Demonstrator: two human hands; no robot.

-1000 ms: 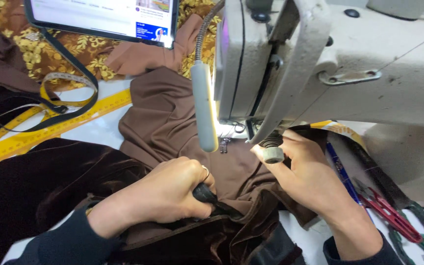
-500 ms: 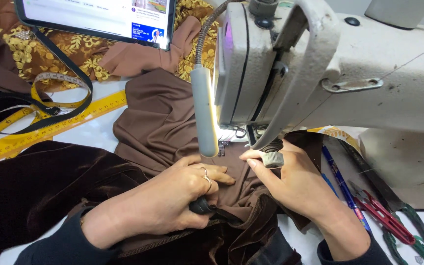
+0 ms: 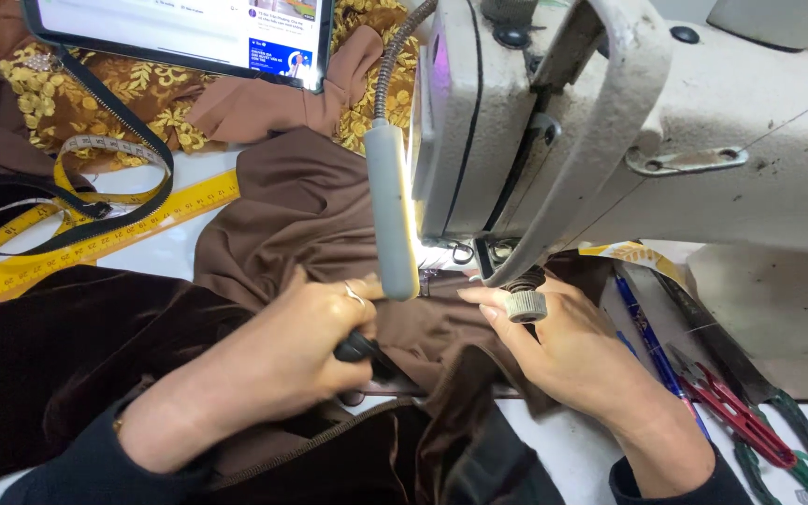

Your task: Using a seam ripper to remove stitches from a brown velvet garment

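From the head camera, looking down: the left hand (image 3: 278,360) lies curled on the brown fabric (image 3: 301,215), its grip closed around a small dark tool (image 3: 357,348) whose tip pokes out between thumb and fingers toward the right. What kind of tool it is cannot be told, since most of it is hidden in the fist. The right hand (image 3: 568,351) rests flat on the same cloth just to the right, fingers loosely extended and pinching nothing, fingertips pointing left toward the needle area under the sewing machine (image 3: 628,131). The two hands are near each other, with a fold of fabric between them.

The fabric spreads from the machine's foot away to the upper left, its long run leading from the hands toward the far side of the table (image 3: 165,248). The stitching spot lies just beyond both hands, under the lit machine head; the right hand's fingertips are the nearer to it, the left hand's tool sits a little lower and to the left. A grey gooseneck lamp (image 3: 392,210) hangs upright between hands and camera.

Dark velvet cloth (image 3: 58,346) covers the near left. A yellow tape measure (image 3: 95,245) crosses the table, a tablet (image 3: 180,33) leans at the top, and red snips (image 3: 736,411) and a blue pen (image 3: 642,327) lie to the right.
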